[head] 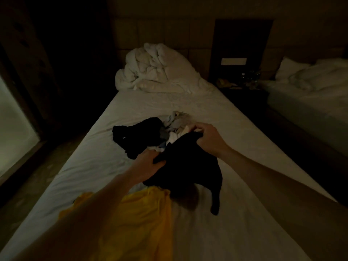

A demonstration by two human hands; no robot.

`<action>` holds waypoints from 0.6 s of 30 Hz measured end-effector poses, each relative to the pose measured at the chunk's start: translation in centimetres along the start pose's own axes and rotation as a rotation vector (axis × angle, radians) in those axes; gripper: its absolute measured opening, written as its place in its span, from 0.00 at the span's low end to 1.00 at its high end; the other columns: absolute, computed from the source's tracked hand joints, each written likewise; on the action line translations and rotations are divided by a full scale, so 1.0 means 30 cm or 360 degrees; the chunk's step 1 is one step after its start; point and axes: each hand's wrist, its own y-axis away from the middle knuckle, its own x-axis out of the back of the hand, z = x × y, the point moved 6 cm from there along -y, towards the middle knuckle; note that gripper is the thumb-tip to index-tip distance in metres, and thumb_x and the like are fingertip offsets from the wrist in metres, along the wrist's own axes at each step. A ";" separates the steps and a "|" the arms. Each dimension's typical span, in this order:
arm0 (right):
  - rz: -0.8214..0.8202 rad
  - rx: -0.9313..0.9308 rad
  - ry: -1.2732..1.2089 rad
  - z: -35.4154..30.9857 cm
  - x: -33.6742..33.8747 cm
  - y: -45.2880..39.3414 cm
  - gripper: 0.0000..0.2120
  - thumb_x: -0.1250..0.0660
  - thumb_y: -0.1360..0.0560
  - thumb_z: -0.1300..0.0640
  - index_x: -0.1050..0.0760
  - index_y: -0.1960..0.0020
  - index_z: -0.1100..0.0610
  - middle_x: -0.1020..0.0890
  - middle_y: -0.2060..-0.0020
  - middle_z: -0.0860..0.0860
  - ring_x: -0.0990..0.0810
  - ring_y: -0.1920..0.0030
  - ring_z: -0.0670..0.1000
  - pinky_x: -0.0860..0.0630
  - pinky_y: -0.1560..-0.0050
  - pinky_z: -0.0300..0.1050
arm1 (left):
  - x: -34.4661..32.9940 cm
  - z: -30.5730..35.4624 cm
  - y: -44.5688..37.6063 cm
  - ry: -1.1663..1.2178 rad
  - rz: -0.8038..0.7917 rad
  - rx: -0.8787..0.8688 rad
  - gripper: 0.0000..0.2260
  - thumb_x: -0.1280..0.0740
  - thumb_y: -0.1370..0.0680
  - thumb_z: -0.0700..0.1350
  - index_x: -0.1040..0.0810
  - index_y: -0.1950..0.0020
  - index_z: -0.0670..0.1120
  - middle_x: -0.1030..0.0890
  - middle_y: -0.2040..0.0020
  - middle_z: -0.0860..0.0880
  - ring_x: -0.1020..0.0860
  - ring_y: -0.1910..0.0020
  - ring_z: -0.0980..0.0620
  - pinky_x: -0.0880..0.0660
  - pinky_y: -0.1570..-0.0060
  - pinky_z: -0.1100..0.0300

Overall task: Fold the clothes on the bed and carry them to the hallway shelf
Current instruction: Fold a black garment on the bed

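Dimly lit room: little colour shows beyond white, black and yellow.
Landmark: long white-sheeted bed [216, 113], running away from the camera; every place below is given against it.
Black garment: a dark, limp cloth garment [185, 170] held just above the middle of the bed, one narrow part hanging down to the sheet on the near right side.
Left hand: the person's left hand [148, 163] grips the garment's near left edge, fingers curled into the cloth.
Right hand: the person's right hand [208, 138] pinches the garment's far right corner, thumb and fingers closed tight on the fabric and lifting it.
Second black piece: a crumpled black cloth item [135, 136] lies on the bed just beyond the left hand, a small pale tag showing on it.
Light pile: a small heap of grey and white clothes [176, 123] sits on the bed's middle, touching the second black piece and just behind the held garment.
Yellow garment: a bright yellow cloth garment [137, 221] lies spread at the near end of the bed, partly under the left forearm.
Duvet: a bunched white duvet [154, 70] is piled at the far end of the bed.
Second bed: another white bed [310, 85] stands well apart on the right side.
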 end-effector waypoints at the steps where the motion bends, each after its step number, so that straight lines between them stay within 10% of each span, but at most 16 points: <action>1: -0.0002 0.0000 0.0041 -0.031 0.044 0.041 0.15 0.36 0.33 0.72 0.20 0.56 0.56 0.16 0.60 0.53 0.17 0.61 0.51 0.26 0.64 0.44 | 0.010 0.034 0.017 0.0087 0.0029 0.0052 0.21 0.36 0.24 0.57 0.22 0.45 0.40 0.22 0.48 0.43 0.22 0.49 0.45 0.26 0.47 0.46; 4: 0.0039 0.0028 0.0107 -0.118 0.171 0.168 0.13 0.37 0.33 0.73 0.19 0.59 0.60 0.18 0.68 0.51 0.22 0.69 0.46 0.30 0.68 0.41 | 0.055 0.155 0.094 0.0481 0.0187 0.0076 0.17 0.36 0.23 0.58 0.22 0.45 0.47 0.20 0.49 0.47 0.21 0.51 0.50 0.24 0.46 0.50; 8: 0.0125 0.0047 0.0165 -0.204 0.303 0.325 0.10 0.38 0.35 0.72 0.20 0.62 0.62 0.23 0.74 0.48 0.27 0.75 0.45 0.33 0.69 0.42 | 0.086 0.317 0.193 -0.0230 0.0156 -0.0146 0.34 0.33 0.37 0.75 0.31 0.44 0.51 0.24 0.54 0.56 0.26 0.59 0.56 0.25 0.61 0.54; 14: 0.0277 0.0044 0.0189 -0.272 0.438 0.499 0.12 0.38 0.30 0.73 0.19 0.56 0.63 0.22 0.70 0.50 0.27 0.77 0.41 0.32 0.71 0.38 | 0.116 0.421 0.284 -0.0665 0.0424 -0.0326 0.26 0.28 0.29 0.47 0.34 0.36 0.45 0.28 0.43 0.46 0.24 0.48 0.42 0.31 0.62 0.55; 18: 0.0445 0.0095 0.0134 -0.295 0.504 0.584 0.13 0.38 0.29 0.73 0.19 0.57 0.60 0.21 0.70 0.50 0.25 0.77 0.40 0.31 0.72 0.34 | 0.126 0.411 0.317 -0.0424 0.0356 -0.0145 0.11 0.34 0.30 0.38 0.28 0.49 0.44 0.25 0.52 0.43 0.23 0.53 0.39 0.24 0.57 0.45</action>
